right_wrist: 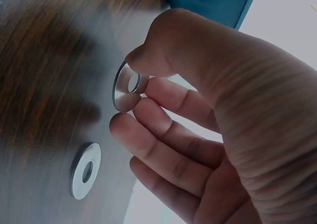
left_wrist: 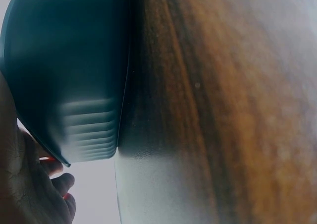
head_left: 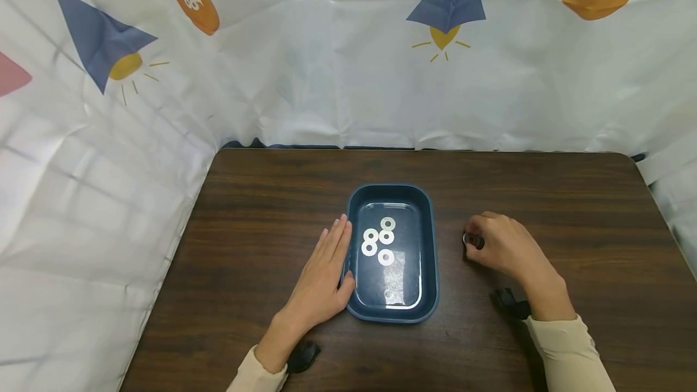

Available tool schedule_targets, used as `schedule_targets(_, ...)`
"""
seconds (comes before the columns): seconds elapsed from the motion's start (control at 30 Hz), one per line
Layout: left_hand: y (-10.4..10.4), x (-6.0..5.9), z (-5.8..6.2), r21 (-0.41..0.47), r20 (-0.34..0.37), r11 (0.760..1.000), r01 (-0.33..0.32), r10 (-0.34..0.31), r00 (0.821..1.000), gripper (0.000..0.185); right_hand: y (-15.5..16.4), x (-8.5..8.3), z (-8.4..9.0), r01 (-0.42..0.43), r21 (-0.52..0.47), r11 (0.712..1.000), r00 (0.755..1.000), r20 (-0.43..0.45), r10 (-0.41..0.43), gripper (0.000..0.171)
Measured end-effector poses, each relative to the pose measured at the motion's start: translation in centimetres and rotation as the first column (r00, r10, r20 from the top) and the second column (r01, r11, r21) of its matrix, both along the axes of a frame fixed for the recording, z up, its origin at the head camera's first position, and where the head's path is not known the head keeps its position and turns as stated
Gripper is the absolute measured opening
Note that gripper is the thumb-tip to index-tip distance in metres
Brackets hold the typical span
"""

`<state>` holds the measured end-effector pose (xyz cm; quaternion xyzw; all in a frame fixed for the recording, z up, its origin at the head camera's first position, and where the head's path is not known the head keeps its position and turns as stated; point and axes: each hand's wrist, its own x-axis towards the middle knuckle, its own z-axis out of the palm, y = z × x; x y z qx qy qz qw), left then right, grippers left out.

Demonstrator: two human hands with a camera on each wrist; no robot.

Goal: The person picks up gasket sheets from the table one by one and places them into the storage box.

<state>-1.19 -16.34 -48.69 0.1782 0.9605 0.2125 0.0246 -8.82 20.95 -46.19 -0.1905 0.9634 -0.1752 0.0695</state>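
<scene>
My left hand [head_left: 322, 280] lies along the left side of a dark blue rectangular tray [head_left: 405, 222], fingers straight and thumb at the rim. Inside the tray, several flat metal washers [head_left: 386, 263] lie in a loose group toward its left half. To the right of the tray, my right hand [head_left: 505, 247] pinches a washer [right_wrist: 120, 92] between thumb and fingertips, tilted on edge above the table. A second washer [right_wrist: 78, 184] lies flat on the table below those fingers in the right wrist view; the hand hides it in the head view.
The tray stands on a dark wood-grain table [head_left: 261, 210]. A white curtain [head_left: 337, 89] printed with lamps hangs behind the table's back edge and along its left side. Dark wrist straps [head_left: 512, 304] show at the cuffs.
</scene>
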Motion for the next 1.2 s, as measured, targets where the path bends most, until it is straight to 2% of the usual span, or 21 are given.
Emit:
schedule_targets(0.27,0.1,0.0,0.1,-0.001,0.006,1.0,-0.002,0.002,1.0,0.096,-0.2,0.2,0.1,-0.002,-0.015,1.0,1.0,0.005,0.002,0.021)
schedule_targets(0.73,0.1,0.0,0.0,0.002,0.017,1.0,-0.011,0.011,1.0,0.096,-0.6,0.7,-0.3,-0.038,-0.037,0.999,0.997,-0.07,0.035,0.022)
schedule_targets(1.0,0.0,-0.1,-0.1,0.011,0.013,1.0,-0.002,0.002,1.0,0.096,-0.5,0.8,-0.5,-0.047,-0.032,0.998,0.996,-0.075,0.044,0.019)
schedule_targets(1.2,0.1,-0.1,0.0,0.017,0.011,1.0,-0.004,0.003,1.0,0.096,-0.6,0.7,-1.1,-0.071,-0.051,0.996,0.988,-0.139,0.064,0.017)
